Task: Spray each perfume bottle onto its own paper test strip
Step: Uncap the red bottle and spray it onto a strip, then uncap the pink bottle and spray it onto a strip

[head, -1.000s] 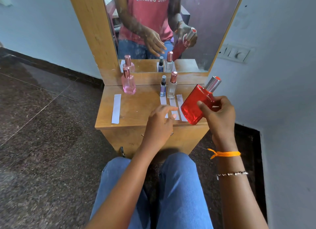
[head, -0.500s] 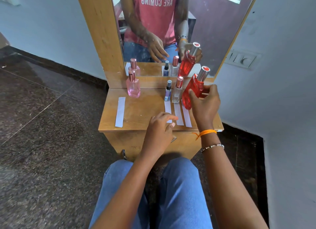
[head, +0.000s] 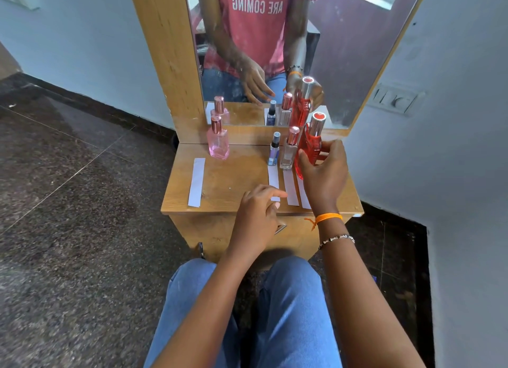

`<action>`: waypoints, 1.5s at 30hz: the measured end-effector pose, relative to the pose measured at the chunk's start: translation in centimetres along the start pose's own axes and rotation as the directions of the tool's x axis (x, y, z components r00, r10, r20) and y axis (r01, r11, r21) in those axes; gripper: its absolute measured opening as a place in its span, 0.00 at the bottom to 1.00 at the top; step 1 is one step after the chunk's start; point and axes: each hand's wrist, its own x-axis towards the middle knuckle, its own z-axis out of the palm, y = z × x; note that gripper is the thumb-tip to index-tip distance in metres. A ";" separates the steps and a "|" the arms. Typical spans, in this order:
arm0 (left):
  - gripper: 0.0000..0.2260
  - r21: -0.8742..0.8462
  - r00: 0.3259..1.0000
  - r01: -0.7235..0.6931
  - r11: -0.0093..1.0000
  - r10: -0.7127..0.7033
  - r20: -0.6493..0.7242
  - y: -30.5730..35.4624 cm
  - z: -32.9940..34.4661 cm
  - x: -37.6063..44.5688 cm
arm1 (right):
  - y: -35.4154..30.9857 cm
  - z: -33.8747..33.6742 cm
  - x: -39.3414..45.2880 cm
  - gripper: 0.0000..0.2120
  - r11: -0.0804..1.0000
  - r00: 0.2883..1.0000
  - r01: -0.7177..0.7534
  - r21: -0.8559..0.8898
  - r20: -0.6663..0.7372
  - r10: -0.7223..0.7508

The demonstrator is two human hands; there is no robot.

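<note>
Right hand grips the red perfume bottle, fingers curled round its body, thumb on the near side. The bottle is upright or nearly so, silver cap with a red top. Its base is low over the bench at the far end of the rightmost strip; cannot tell if it touches the wood.

Landmark: the clear bottle with a rose-gold cap, standing upright on the bench. The red bottle is just right of it, touching or almost. The small blue spray bottle with a dark cap stands just left of it. The pink bottle, rose-gold cap, stands well left of it, near the mirror base.

Paper strips: the middle strip lies just in front of the clear bottle. The left strip lies in front of the blue bottle. The right strip is partly hidden by the right hand. The far-left strip is well left of the clear bottle, in front of the pink one and slightly left of it.

Left hand holds nothing, fingers loosely curled, index finger stretched over the near end of the left strip; contact unclear.

An orange thread and a bead bracelet are on the right wrist. The mirror reflects the bottles, the hands and a pink shirt. Blue jeans at the bottom, dark stone floor around.
</note>
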 end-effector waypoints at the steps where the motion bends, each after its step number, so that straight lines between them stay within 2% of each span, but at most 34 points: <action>1: 0.13 -0.002 1.000 0.002 1.000 -0.002 0.003 0.0 0.0 0.0 | -0.1 0.0 0.0 0.15 1.000 1.000 -0.003 0.000 0.004 0.003; 6: 0.14 -0.006 1.000 -0.001 1.000 0.001 0.003 -0.1 -0.2 -0.1 | 0.0 -1.0 -0.6 0.23 0.999 1.000 0.010 -0.046 0.019 -0.009; 8: 0.14 -0.013 1.000 -0.003 1.000 0.002 -0.010 -0.1 -0.3 -0.1 | -0.1 -1.5 -1.8 0.19 0.998 0.995 0.057 -0.026 -0.077 -0.059; 10: 0.14 -0.016 0.999 -0.003 1.000 0.002 -0.046 -0.4 -0.6 -0.3 | -0.5 -1.6 -3.3 0.10 0.989 0.985 0.140 0.056 -0.110 -0.134; 12: 0.15 0.011 0.993 0.019 1.000 -0.018 -0.115 -1.0 -1.2 -0.6 | -1.1 -1.2 -4.4 0.03 0.965 0.980 0.193 0.175 0.020 -0.199; 14: 0.13 0.067 0.975 0.067 0.996 -0.051 -0.214 -2.0 -2.1 -0.8 | -2.1 -0.2 -5.1 0.02 0.942 0.945 0.212 0.262 0.191 -0.265; 17: 0.09 0.133 0.920 0.152 0.979 -0.091 -0.380 -3.8 -3.9 -1.1 | -4.3 2.0 -5.7 0.01 0.913 0.847 0.263 0.312 0.379 -0.374; 19: 0.08 0.178 0.865 0.246 0.953 -0.133 -0.484 -4.9 -5.0 -1.3 | -5.6 3.8 -6.0 0.01 0.889 0.752 0.338 0.309 0.479 -0.452; 22: 0.11 0.221 0.830 0.337 0.915 -0.178 -0.529 -6.5 -6.0 -1.7 | -6.8 6.6 -6.3 0.08 0.883 0.619 0.408 0.231 0.641 -0.454; 25: 0.15 0.310 0.851 0.350 0.884 -0.162 -0.499 -7.3 -6.1 -2.1 | -7.4 8.5 -6.2 0.19 0.855 0.573 0.516 0.045 0.724 -0.384; 28: 0.15 0.356 0.852 0.363 0.861 -0.152 -0.502 -7.6 -6.1 -2.1 | -7.7 9.7 -6.1 0.21 0.807 0.550 0.588 -0.054 0.758 -0.350; 32: 0.15 0.333 0.848 0.358 0.872 -0.154 -0.507 -7.9 -6.1 -2.0 | -7.7 10.1 -6.2 0.19 0.805 0.559 0.589 -0.075 0.757 -0.339; 36: 0.15 0.353 0.850 0.354 0.866 -0.140 -0.508 -7.9 -6.0 -2.1 | -7.4 9.9 -6.8 0.16 0.849 0.611 0.528 -0.002 0.696 -0.378; 41: 0.14 0.363 0.847 0.356 0.861 -0.133 -0.515 -8.0 -6.0 -2.0 | -7.3 9.8 -7.3 0.16 0.915 0.707 0.340 0.216 0.583 -0.400; 45: 0.13 0.370 0.849 0.357 0.858 -0.133 -0.511 -8.0 -6.0 -2.0 | -7.7 10.0 -7.2 0.14 0.932 0.767 0.173 0.320 0.549 -0.331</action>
